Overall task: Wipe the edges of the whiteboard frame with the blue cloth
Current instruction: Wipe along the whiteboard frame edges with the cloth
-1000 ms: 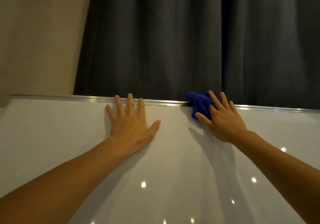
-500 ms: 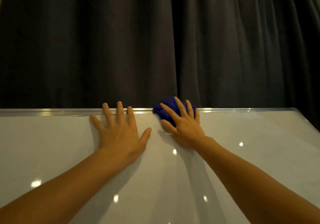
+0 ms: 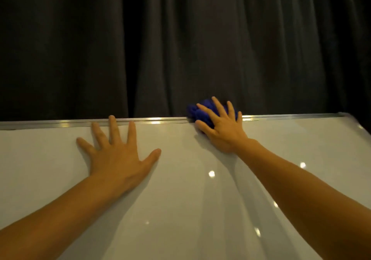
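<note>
left hand (image 3: 118, 155): flat on the board, palm down, fingers spread wide, holding nothing; middle fingertip reaches the frame strip, thumb points right.
right hand (image 3: 222, 127): pressed on top of the cloth, fingers splayed over it; pins the cloth against the top edge rather than closing around it. Index and thumb lie on the left side of the bunch, the other fingers across its top.
bunched deep-blue cloth (image 3: 195, 112): sits on the top edge of the frame, right of centre, mostly under the right hand; a lump shows left of the fingers and rises above the frame line against the curtain. Slight blur on it.
silver metal frame strip of the whiteboard (image 3: 156, 120): runs left to right across the view along the board's top edge; bright glints at several spots. Right end curves down at a rounded corner, far right.
glossy white whiteboard surface (image 3: 200, 199): fills the lower half; small round light reflections scattered over it, arm shadows beneath both forearms.
forearms: both bare, entering from the bottom corners, well apart.
hands relation: apart, left hand lower and to the left of the cloth, not touching it.
dark grey pleated curtain (image 3: 180, 39): hangs behind the board, fills the upper half.
</note>
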